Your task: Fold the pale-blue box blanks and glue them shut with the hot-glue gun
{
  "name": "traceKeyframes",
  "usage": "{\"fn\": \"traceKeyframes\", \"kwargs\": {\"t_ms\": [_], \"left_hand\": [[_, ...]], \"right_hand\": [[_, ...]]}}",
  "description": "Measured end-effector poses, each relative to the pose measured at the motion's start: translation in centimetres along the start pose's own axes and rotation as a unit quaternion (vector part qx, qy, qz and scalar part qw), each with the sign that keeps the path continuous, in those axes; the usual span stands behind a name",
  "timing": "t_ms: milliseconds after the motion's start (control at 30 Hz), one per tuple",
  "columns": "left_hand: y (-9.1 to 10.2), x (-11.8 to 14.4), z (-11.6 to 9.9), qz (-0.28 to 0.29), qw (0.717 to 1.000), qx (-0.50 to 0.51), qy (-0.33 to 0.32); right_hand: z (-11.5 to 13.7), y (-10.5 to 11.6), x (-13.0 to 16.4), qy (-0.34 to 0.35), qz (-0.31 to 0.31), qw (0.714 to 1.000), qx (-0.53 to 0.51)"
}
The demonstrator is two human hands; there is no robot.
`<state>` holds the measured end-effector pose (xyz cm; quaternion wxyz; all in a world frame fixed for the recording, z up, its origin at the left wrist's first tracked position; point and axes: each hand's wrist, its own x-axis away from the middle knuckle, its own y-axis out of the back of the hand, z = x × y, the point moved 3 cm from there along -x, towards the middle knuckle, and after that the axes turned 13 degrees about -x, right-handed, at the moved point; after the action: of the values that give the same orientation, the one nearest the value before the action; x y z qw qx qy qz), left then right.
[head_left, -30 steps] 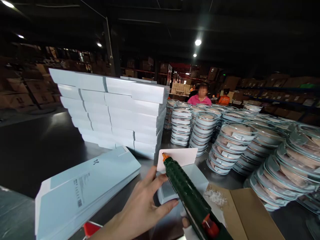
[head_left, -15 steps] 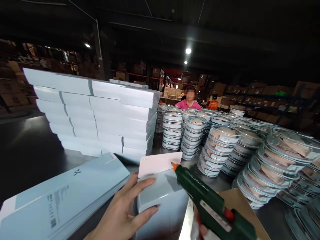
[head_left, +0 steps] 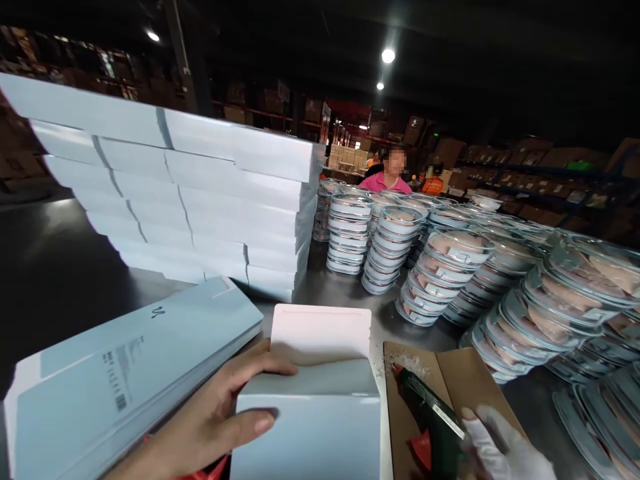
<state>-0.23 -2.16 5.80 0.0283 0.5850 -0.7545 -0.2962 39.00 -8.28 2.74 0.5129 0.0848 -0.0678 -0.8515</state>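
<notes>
Upper left: a tall stack of pale boxes (head_left: 200,200) walls off the far side.
Lower left: a flat carton pile (head_left: 125,373) lies just beside the left hand (head_left: 210,413).
Centre: bare table (head_left: 340,293) leaves a narrow gap past the open box (head_left: 315,393).
Right: stacks of lidded containers (head_left: 450,267) crowd the edge.
Lower right: the cardboard sheet (head_left: 450,380) carries the glue gun (head_left: 430,420).
</notes>
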Motion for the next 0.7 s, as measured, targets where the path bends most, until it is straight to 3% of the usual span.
{"fn": "traceKeyframes", "kwargs": {"t_ms": [100, 167, 233, 367, 433, 500, 600, 700], "left_hand": [[-0.1, 0.9, -1.0, -0.043, 0.999, -0.017, 0.017], [-0.5, 1.8, -1.4, -0.067, 0.997, -0.015, 0.030], [-1.2, 2.6, -1.5, -0.101, 0.994, 0.018, 0.049], [-2.8, 3.4, -1.4, -0.198, 0.962, 0.183, 0.045], [-3.1, 3.4, -1.3, -0.216, 0.949, 0.225, 0.039], [-2.9, 3.1, -1.3, -0.179, 0.962, 0.204, 0.036], [-1.8, 2.7, -1.3, -0.075, 0.986, 0.147, 0.025], [-1.0, 2.4, -1.5, -0.013, 0.992, 0.120, 0.022]], "right_hand": [[3.1, -6.4, -0.9, 0.035, 0.097, 0.970, -0.222], [4.4, -10.6, -0.8, 0.043, 0.131, 0.959, -0.249], [5.0, -13.0, 0.4, 0.078, 0.154, 0.944, -0.280], [5.0, -13.4, 3.8, 0.105, 0.257, 0.921, -0.271], [5.2, -13.1, 4.3, 0.090, 0.309, 0.916, -0.241], [5.8, -13.1, 3.9, 0.070, 0.332, 0.915, -0.218], [6.5, -13.6, 3.0, 0.031, 0.358, 0.913, -0.193], [6.4, -14.0, 2.8, -0.036, 0.381, 0.904, -0.192]]}}
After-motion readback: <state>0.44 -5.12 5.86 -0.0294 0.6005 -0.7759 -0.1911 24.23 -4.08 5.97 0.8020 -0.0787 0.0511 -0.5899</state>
